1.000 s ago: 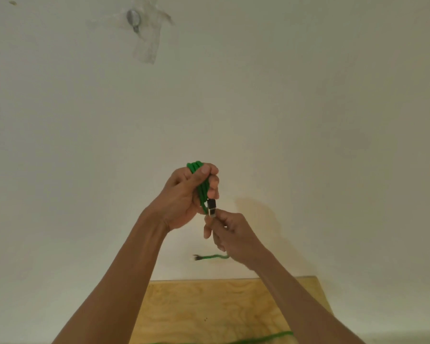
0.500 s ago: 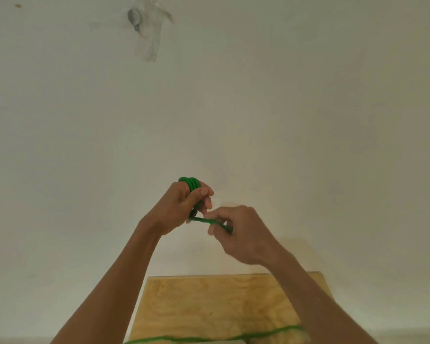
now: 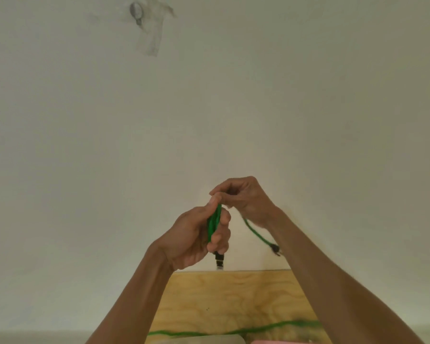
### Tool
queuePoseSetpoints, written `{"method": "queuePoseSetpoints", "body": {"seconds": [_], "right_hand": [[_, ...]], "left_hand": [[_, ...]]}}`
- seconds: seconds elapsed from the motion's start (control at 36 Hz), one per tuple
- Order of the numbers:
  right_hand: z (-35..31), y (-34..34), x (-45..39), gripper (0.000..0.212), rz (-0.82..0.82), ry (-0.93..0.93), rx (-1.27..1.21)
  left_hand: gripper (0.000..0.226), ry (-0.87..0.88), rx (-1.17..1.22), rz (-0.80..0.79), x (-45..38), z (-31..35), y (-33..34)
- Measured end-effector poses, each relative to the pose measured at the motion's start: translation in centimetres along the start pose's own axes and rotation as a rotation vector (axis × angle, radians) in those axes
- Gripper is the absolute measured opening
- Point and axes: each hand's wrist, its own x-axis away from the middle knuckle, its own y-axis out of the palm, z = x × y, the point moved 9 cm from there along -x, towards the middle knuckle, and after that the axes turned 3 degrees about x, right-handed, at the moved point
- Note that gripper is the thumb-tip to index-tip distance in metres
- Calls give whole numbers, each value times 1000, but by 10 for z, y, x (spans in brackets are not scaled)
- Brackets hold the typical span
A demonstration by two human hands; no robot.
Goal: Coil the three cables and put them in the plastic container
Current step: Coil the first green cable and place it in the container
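1. Two hands up in front of the wall (image 3: 308, 120), working one green cable (image 3: 214, 223).
2. My left hand (image 3: 196, 237) is clenched around the coiled bundle: loops run upright through the fist, thumb on the near side, fingers wrapped over the far side.
3. Below that grip, a dark connector (image 3: 219, 261) pokes out the bottom of the fist, pointing down.
4. My right hand (image 3: 243, 197) sits just above and right of the left fist, fingers curled, fingertips meeting the left thumb at the top of the coil. It pinches the loose run of the cable.
5. From under the right palm the free tail (image 3: 257, 235) hangs down and to the right, ending in a second plug (image 3: 275, 249) beside the right forearm.
6. Well below both grips: plywood board (image 3: 233, 294) with another green cable (image 3: 233, 330) lying across it, blurred.
7. Plastic container: I can't tell where it is from this view.
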Motion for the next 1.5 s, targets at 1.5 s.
{"method": "queuePoseSetpoints", "body": {"seconds": [1.5], "right_hand": [[-5, 39, 38, 16, -44, -73, 125]], "left_hand": [[68, -67, -204, 218, 13, -6, -34]]}}
